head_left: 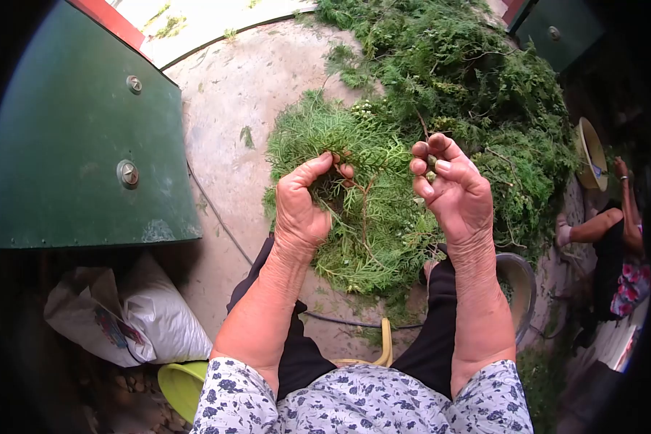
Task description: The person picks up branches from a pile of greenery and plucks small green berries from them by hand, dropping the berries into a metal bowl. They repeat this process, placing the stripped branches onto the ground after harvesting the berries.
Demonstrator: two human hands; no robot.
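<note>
My left hand [302, 202] pinches a green conifer sprig [367, 199] between thumb and fingers; its brown stem points down toward my lap. Beside it, at about the same height, my right hand [461, 189] is closed with the fingertips around small green cones [431, 176]. A thin brown twig sticks up from those fingertips. Under both hands lies a loose pile of cut conifer sprigs [307, 130] on the concrete floor, between my feet. Parts of the left fingers are hidden by foliage.
A large heap of conifer branches [477, 94] fills the upper right. Green metal door [87, 145], white sack [163, 311] and yellow-green basin [181, 387] are at left. A metal basin [517, 286] stands by my right leg. Another person [618, 246] sits at far right near a tan basin [592, 155].
</note>
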